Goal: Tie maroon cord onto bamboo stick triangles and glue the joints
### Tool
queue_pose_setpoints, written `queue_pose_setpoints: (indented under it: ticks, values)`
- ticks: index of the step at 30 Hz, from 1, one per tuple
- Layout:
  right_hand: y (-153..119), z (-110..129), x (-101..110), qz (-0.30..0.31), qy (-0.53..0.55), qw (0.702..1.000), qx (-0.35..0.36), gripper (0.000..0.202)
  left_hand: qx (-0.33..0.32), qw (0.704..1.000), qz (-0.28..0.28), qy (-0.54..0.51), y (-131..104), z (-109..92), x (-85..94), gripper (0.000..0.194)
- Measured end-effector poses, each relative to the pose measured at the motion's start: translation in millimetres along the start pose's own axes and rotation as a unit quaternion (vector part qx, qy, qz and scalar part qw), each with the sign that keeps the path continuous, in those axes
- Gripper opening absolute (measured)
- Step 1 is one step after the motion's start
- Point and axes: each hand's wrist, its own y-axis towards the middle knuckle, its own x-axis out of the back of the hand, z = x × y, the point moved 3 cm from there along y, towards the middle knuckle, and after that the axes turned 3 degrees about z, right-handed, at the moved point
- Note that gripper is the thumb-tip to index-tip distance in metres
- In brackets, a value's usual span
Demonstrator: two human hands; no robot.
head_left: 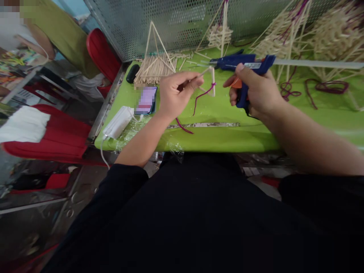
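Glue gun (pixel 239 63) sits gripped in the right hand (pixel 263 89), nozzle likely aimed at the stick frame (pixel 213 81) pinched by the left hand (pixel 178 93).

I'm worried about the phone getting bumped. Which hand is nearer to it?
The left. The left hand, pinching a small stick frame, is close by the phone, on its right; the right hand, gripping a blue glue gun, is much farther right.

Red chairs (pixel 48 132), perforated metal panel (pixel 176 26).
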Motion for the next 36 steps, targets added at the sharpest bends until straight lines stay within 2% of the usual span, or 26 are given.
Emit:
queue_pose_setpoints:
  ticks: [3, 6, 9, 12, 15, 20, 26, 32, 36]
  values:
    - [-1.1, -4.1, 0.7, 0.013, -0.017, 1.0, 0.006, 0.047, -0.005, 1.0, -0.004, -0.009, -1.5, -2.2, 0.0, 0.041]
    - [-2.2, -0.9, -3.5, 0.02, -0.009, 1.0, 0.022, 0.037, -0.005, 1.0, 0.022, -0.019, -2.7, -5.5, -1.0, 0.042]
    - [-3.5, 4.7, -8.5, -0.004, -0.004, 1.0, 0.025, 0.028, 0.003, 0.999, 0.045, -0.021, -3.8, -3.6, -3.1, 0.037]
    - [-4.8, 7.2, -12.0, -0.035, -0.002, 0.999, 0.009, 0.03, 0.0, 0.999, 0.05, -0.016, -4.9, 1.7, -5.1, 0.027]
    - [-5.4, 7.3, -14.8, -0.028, 0.001, 1.0, -0.007, 0.032, -0.012, 0.999, 0.049, -0.005, -5.4, 5.3, -5.4, 0.022]
    - [-8.6, 13.7, -16.2, -0.036, 0.004, 0.999, 0.021, 0.032, -0.061, 0.995, 0.073, 0.012, -5.1, 6.8, -5.1, 0.026]
    - [-11.3, 18.5, -17.1, -0.038, -0.033, 0.999, -0.012, 0.04, -0.143, 0.983, 0.087, 0.073, -7.9, 10.7, -8.0, 0.034]
    - [-5.0, 9.5, -14.5, -0.038, -0.027, 0.999, -0.007, 0.04, -0.138, 0.981, 0.094, 0.101, -7.7, 9.3, -8.5, 0.038]
    - [-5.6, 12.5, -18.8, -0.053, -0.03, 0.998, -0.005, 0.038, -0.106, 0.987, 0.091, 0.085, -10.7, 5.5, -9.9, 0.05]
